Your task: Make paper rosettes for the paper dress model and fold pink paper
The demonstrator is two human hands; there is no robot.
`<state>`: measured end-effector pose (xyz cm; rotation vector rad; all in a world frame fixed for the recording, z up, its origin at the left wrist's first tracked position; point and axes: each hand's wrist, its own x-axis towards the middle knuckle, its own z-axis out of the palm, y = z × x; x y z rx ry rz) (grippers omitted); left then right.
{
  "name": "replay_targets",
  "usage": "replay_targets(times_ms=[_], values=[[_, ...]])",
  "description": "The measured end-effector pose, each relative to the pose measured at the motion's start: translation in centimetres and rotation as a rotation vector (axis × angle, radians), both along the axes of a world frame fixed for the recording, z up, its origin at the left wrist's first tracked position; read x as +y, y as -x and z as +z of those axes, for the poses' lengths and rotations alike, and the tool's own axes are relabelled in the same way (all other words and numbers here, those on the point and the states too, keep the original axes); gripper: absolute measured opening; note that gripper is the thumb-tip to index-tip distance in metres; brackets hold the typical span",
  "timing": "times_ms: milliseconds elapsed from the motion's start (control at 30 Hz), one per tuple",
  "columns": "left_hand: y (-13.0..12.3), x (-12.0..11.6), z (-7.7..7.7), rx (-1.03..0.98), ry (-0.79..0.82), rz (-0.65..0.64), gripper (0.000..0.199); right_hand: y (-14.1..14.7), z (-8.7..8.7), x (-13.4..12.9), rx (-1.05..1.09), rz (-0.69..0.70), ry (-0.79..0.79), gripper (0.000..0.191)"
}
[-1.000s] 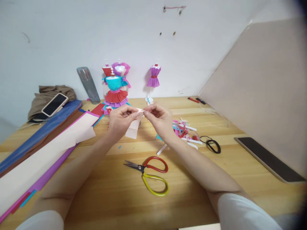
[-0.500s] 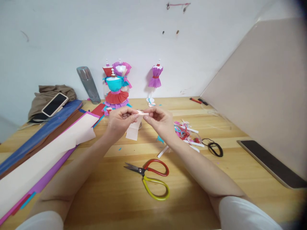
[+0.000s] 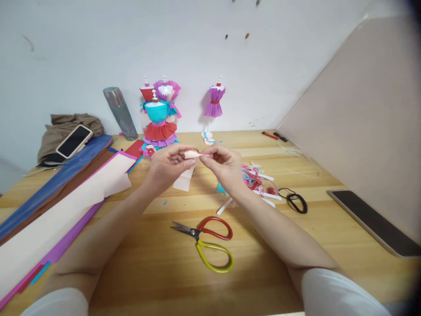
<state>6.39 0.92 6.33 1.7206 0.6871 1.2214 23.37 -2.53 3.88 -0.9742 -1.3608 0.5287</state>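
Between my two hands is a small strip of pale pink paper (image 3: 191, 154), held above the table. My left hand (image 3: 169, 166) has its fingers closed at the strip's left part, the thumb stretched along below it. My right hand (image 3: 223, 166) pinches the right end between thumb and fingertips. Below and behind them lies a flat, creased piece of pale paper (image 3: 182, 182). Nearer to me, scissors (image 3: 197, 235) with one red and one yellow handle rest partly open on the table.
Mini dress forms in crepe-paper dresses (image 3: 160, 131) stand behind, another in purple (image 3: 215, 102) to their right. Left are paper sheets (image 3: 70, 199), a phone (image 3: 75, 141) and a bottle (image 3: 120, 113). Right are paper scraps (image 3: 255, 180), a black cord loop (image 3: 297, 203) and a dark slab (image 3: 371, 221).
The paper strip has turned and shows more of its face at the left. My left fingers have loosened and shifted along it; my right hand still pinches its end.
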Motion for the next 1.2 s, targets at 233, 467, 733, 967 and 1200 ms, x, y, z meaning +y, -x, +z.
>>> replay_targets(times_ms=[233,467,733,967,1200], values=[[0.2,-0.6,0.3,0.13,-0.007,0.045,0.033,0.0,0.0,-0.3,-0.065,-0.033,-0.092,0.006],[-0.4,-1.3,-0.1,0.027,-0.017,0.068,0.013,0.4,-0.2,-0.5,-0.083,-0.061,-0.088,0.006],[-0.7,-1.5,-0.3,-0.008,-0.047,0.135,0.013,0.8,-0.1,-0.5,-0.001,-0.038,-0.062,0.005],[-0.5,-1.4,0.3,-0.015,0.005,0.158,0.007,1.0,0.8,-0.9,0.118,0.027,0.064,0.008],[-0.5,-1.4,0.2,-0.011,0.003,0.136,0.008,1.3,1.2,-1.2,0.184,0.067,0.143,0.013]])
